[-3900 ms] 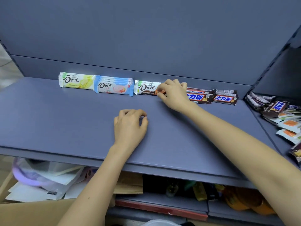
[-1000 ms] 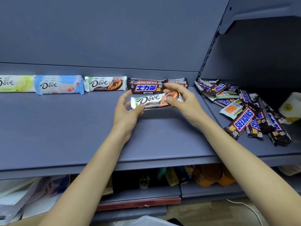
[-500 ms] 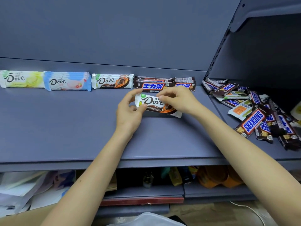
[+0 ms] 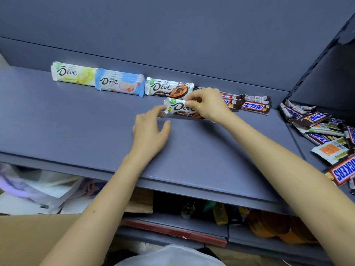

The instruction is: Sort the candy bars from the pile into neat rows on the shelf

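My right hand [image 4: 208, 104] pinches a white and brown Dove bar [image 4: 177, 109] just in front of the back row on the blue shelf [image 4: 76, 120]. My left hand [image 4: 150, 131] hovers beside the bar's left end, fingers relaxed and spread, holding nothing. Along the back wall stands a row: a yellow Dove bar [image 4: 74, 73], a stack of blue Dove bars [image 4: 120, 84], a brown Dove bar [image 4: 169, 89] and dark Snickers bars [image 4: 254, 105]. The mixed pile of candy bars [image 4: 322, 129] lies on the neighbouring shelf at the right.
A dark upright divider [image 4: 315, 62] separates the two shelf bays. Below the shelf's front edge sit plastic bags and paper [image 4: 38, 189], cardboard [image 4: 140, 202] and orange packages [image 4: 272, 225] on a lower shelf.
My left hand has let go of the Dove bar's left end and opened. My right hand has carried the bar left and back, closer to the brown Dove bar in the row.
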Tool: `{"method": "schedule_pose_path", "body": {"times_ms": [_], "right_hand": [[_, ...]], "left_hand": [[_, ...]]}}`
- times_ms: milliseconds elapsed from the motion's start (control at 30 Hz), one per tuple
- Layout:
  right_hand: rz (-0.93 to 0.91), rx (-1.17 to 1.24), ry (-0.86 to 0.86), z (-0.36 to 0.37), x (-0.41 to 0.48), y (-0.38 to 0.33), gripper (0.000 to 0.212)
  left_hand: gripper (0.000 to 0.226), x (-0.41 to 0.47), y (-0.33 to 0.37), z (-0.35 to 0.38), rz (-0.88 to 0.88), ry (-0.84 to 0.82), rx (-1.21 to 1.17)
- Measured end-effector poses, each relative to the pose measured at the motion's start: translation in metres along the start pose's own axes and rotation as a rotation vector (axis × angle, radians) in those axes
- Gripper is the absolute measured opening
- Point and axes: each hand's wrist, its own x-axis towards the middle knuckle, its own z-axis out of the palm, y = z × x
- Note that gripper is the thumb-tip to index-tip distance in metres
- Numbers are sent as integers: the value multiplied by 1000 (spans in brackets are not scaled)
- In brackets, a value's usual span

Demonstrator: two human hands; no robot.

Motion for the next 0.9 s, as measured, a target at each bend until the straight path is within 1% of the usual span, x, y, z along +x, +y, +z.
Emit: {"method": "schedule_pose_path", "body": {"times_ms": [33,100,233,433,500,600,700,900], "right_hand": [[-9,-20,1,5,7,-3,17],[-20,-42,0,15,19,-9,17],[-1,-48,11,27,42,-15,18],[22,-109,-16,32,69,-20,15],[26,-116,-21,35,75,-21,16],[32,-118,-29,39,83,-23,17],[25,-117,-9,41,89,-23,17],[-70,-180,52,53,88,-20,22]], "left_hand": [[36,0,-4,0,-21,-7,61],[32,1,-7,1,-53,-12,80],[27,2,-6,4,8,-58,113],[22,0,-6,3,56,-31,116],[24,-1,-7,4,83,-34,124],[36,0,-8,5,89,-27,119],[36,0,-8,5,85,-24,121],[35,0,-10,6,85,-35,112]]}}
